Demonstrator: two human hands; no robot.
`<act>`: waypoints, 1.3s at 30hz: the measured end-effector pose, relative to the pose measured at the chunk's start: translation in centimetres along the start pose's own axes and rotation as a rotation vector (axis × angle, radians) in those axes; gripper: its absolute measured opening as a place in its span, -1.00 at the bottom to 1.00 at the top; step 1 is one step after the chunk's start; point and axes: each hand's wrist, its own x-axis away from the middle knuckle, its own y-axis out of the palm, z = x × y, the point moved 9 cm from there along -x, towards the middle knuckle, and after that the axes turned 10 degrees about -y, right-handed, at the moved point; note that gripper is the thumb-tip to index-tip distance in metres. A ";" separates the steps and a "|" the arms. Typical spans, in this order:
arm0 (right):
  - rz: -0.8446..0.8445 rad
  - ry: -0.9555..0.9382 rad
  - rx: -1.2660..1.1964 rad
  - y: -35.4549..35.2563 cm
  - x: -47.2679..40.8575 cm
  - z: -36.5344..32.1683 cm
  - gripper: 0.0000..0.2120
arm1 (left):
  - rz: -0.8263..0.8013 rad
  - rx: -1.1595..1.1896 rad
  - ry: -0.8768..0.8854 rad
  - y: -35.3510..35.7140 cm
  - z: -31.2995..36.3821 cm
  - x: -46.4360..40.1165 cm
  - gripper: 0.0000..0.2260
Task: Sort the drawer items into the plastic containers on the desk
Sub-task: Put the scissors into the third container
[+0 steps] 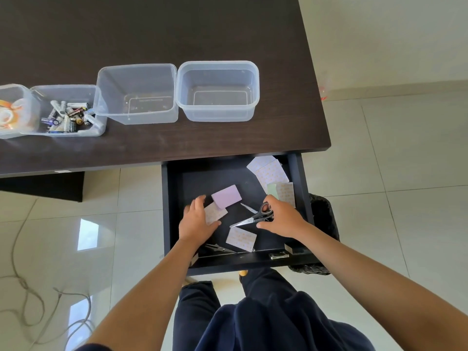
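The open black drawer [172, 211] holds several pastel sticky-note pads and scissors. My right hand [283, 219] grips the black handles of a pair of scissors [249, 220], blades pointing left. My left hand [196, 219] rests with spread fingers on a pale patterned pad [215, 212], next to a lilac pad [226, 196]. Another patterned pad [240, 238] lies near the drawer front, and more pads [272, 174] are stacked at the back right. A second pair of scissors [219, 248] lies along the front edge. On the desk stand two empty clear containers [136, 95] [217, 91].
Further left on the dark desk [177, 34], a container of batteries [68, 112] and one with tape rolls [12, 112]. A black bin [325, 219] stands right of the drawer. Cables [30, 295] lie on the tiled floor at left. My dark trousers are below the drawer.
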 end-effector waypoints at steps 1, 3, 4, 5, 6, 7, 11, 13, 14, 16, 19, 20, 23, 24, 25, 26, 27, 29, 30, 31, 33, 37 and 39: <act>0.009 0.003 -0.005 -0.1 0.0 0.1 -0.62 | 0.038 0.029 -0.026 -0.4 -0.1 0.0 -0.24; 0.035 0.006 -0.026 -0.2 0.0 0.1 -0.61 | 0.072 0.062 -0.057 -0.5 -0.4 0.2 -0.30; 0.046 0.008 -0.038 -0.3 0.0 0.2 -0.61 | 0.057 0.058 -0.062 -0.3 -0.8 0.4 -0.39; 0.053 0.009 -0.054 -0.2 0.1 0.2 -0.60 | 0.016 0.040 -0.056 0.3 -1.2 0.6 -0.50; 0.057 0.009 -0.069 -0.2 0.1 0.3 -0.60 | -0.045 0.008 -0.030 1.2 -1.5 1.0 -0.60; 0.059 0.007 -0.085 0.0 0.1 0.3 -0.61 | -0.117 -0.039 0.006 2.1 -1.7 1.3 -0.68; 0.059 0.002 -0.103 0.5 0.1 0.3 -0.62 | -0.268 -0.245 0.119 4.1 -1.9 2.2 -0.60; 0.071 -0.002 -0.081 0.5 0.1 0.1 -0.62 | -0.273 -0.314 0.131 4.0 -1.7 2.2 -0.58; 0.081 -0.004 -0.071 0.5 0.1 0.0 -0.62 | -0.275 -0.352 0.140 4.0 -1.6 2.2 -0.59; 0.101 -0.006 -0.073 0.3 0.3 -0.2 -0.62 | -0.271 -0.432 0.157 4.1 -1.4 2.4 -0.64; 0.112 -0.012 -0.113 0.3 0.4 -0.4 -0.62 | -0.260 -0.516 0.186 4.2 -0.7 2.9 -0.66; 0.109 -0.012 -0.139 0.3 0.5 -0.4 -0.63 | -0.258 -0.521 0.194 4.3 -0.5 3.0 -0.67; 0.124 -0.013 -0.200 0.3 0.7 -0.6 -0.65 | -0.258 -0.517 0.230 4.1 -0.2 3.3 -0.71; 0.135 -0.019 -0.211 0.2 0.7 -0.7 -0.65 | -0.262 -0.510 0.234 4.1 -0.2 3.4 -0.72; 0.146 -0.025 -0.218 0.2 0.8 -0.9 -0.64 | -0.263 -0.506 0.234 4.0 -0.3 3.4 -0.73; 0.155 -0.031 -0.224 0.1 0.8 -1.0 -0.64 | -0.263 -0.507 0.230 3.9 -0.5 3.5 -0.73; 0.162 -0.031 -0.231 0.1 0.9 -1.1 -0.64 | -0.261 -0.513 0.230 3.8 -0.6 3.7 -0.74; 0.175 -0.020 -0.257 0.0 1.1 -1.2 -0.62 | -0.255 -0.495 0.239 3.5 -0.6 3.8 -0.75; 0.185 -0.016 -0.269 0.0 1.3 -1.4 -0.62 | -0.271 -0.444 0.229 3.4 -0.7 3.8 -0.76; 0.199 -0.012 -0.279 -0.1 1.4 -1.6 -0.62 | -0.293 -0.370 0.213 3.1 -0.6 3.9 -0.76; 0.235 -0.009 -0.293 -0.5 1.7 -2.1 -0.62 | -0.332 -0.222 0.176 2.4 -0.5 4.0 -0.78; 0.337 0.007 -0.353 -1.4 2.2 -4.1 -0.62 | -0.312 0.070 0.104 -0.2 -1.4 4.3 -0.76; 0.390 0.000 -0.390 -1.8 2.4 -5.7 -0.63 | -0.275 0.249 0.068 -2.1 -2.6 4.3 -0.75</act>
